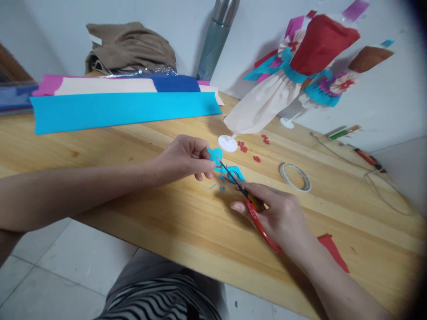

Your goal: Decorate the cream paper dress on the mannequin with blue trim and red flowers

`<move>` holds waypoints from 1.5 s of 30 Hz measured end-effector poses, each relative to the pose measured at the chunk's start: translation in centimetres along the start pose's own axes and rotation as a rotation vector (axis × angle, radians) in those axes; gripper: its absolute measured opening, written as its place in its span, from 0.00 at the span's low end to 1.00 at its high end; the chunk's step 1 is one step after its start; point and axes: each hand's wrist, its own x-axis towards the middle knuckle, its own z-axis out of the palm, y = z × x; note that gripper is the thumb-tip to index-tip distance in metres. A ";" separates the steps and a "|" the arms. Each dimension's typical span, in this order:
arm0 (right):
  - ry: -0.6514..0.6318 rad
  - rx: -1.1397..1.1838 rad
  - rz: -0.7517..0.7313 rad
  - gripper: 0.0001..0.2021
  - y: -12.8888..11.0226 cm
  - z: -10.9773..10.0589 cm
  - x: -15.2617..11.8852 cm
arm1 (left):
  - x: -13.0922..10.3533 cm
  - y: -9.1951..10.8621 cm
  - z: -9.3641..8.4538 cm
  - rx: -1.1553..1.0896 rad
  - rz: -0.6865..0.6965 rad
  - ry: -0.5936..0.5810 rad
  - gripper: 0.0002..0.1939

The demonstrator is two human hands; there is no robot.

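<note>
The left hand (pixel 191 160) is pinching a small blue cutout (pixel 215 154) between thumb and fingers, at about 9 o'clock from it. The cutout is sitting just above the wooden table (pixel 167 209), near the middle of the view. At about 4 o'clock from the cutout, the right hand (pixel 278 215) is closing around the handles of the red-handled scissors (pixel 256 222). Their blades are pointing towards 10 o'clock and their tips are meeting the cutout; whether the blades are parting or closing cannot be told.

Taking the cutout as the clock's centre, blue scraps (pixel 236 173) are lying between 4 and 6 o'clock, partly under the blades. Little red pieces (pixel 243 147) are lying between 2 and 3 o'clock. A tape roll (pixel 283 175) is lying flat between 3 and 4, and a red scrap (pixel 332 252) is showing farther out at 4, beside the right forearm. A red-and-black tool (pixel 368 160) is lying at 3, near a thin cord (pixel 376 191).

A miniature dress (pixel 263 106) with a red top is leaning on a white stand (pixel 227 143) between 1 and 2 o'clock, and a smaller dress (pixel 323 98) is standing behind it. A long blue strip (pixel 126 110) is lying at 10, a brown cloth (pixel 133 46) is resting at 11, and a bottle (pixel 215 44) is standing at 12.
</note>
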 end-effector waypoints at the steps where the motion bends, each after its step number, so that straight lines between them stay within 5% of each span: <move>1: 0.005 -0.001 -0.010 0.24 0.0 0.0 0.0 | 0.0 -0.1 0.0 -0.003 0.003 0.000 0.07; 24: -0.050 -0.020 -0.033 0.23 0.0 -0.9 0.0 | 0.7 -1.6 -0.7 -0.107 0.053 -0.138 0.08; 32: -0.036 -0.020 -0.049 0.23 0.3 -0.8 -0.1 | 0.3 -0.7 -0.8 -0.058 -0.018 -0.148 0.07; 45: -0.158 0.226 0.167 0.19 0.5 -1.4 -0.7 | 0.5 -0.4 -0.6 -0.055 -0.029 -0.088 0.08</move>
